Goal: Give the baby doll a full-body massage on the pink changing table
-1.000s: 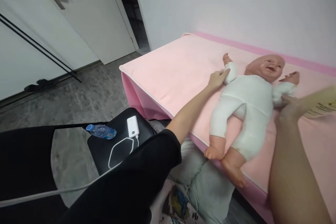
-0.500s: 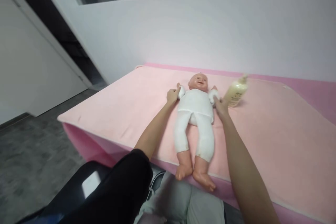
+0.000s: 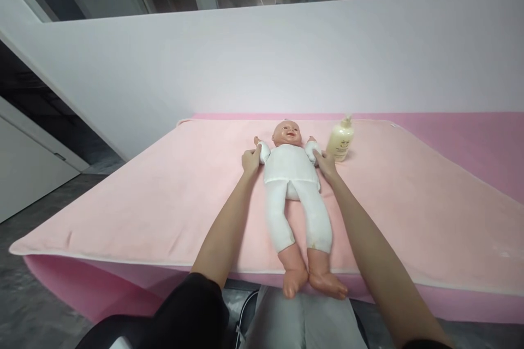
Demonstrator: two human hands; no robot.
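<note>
A baby doll (image 3: 290,166) with a white cloth body lies on its back, head toward the wall and bare feet over the table's front edge. Its two arms are bent up beside its head. My left hand (image 3: 251,161) is closed round the doll's arm on the left, thumb on the white sleeve. On the other side my right hand (image 3: 326,164) grips the doll's other arm at the sleeve. Just beyond my right hand stands a pale yellow pump bottle (image 3: 340,140), its label too small to read.
A peach towel (image 3: 135,202) covers most of the pink-covered table (image 3: 462,144). Behind it rises a white wall (image 3: 286,60) with glass above. My legs in grey trousers (image 3: 303,319) are at the front edge. Dark floor (image 3: 24,267) shows at left.
My view has turned to the right and levelled, so the doll and bottle appear further left. Both hands keep their hold on the doll's arms.
</note>
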